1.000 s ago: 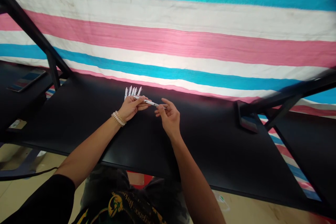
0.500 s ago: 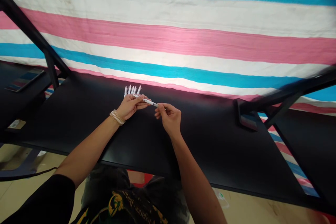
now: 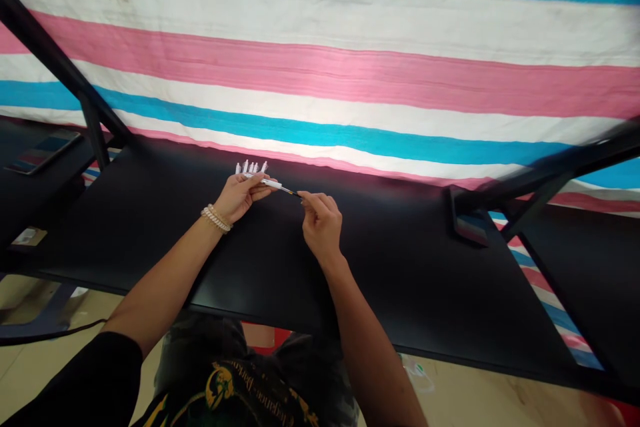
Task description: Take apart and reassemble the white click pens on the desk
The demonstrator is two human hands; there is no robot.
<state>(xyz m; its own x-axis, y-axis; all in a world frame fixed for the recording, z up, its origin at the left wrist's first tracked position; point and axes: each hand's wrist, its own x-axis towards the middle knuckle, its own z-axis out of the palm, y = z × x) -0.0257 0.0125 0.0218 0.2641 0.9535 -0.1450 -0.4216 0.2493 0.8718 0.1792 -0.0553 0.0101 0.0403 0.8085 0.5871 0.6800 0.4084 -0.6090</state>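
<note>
Gripping one white pen (image 3: 270, 183) in left hand (image 3: 241, 192), fingers closed around barrel, toward 12 o'clock on black table (image 3: 400, 280). Pinching its dark tip with right hand (image 3: 320, 225), thumb and forefinger closed, at 3 o'clock of left hand. Standing in a row just at 12 o'clock of left hand: five white pen pieces (image 3: 250, 167). Showing yellow lettering on shirt (image 3: 235, 387), too blurred for reading. Wearing one beaded bracelet (image 3: 216, 218) on left wrist.
</note>
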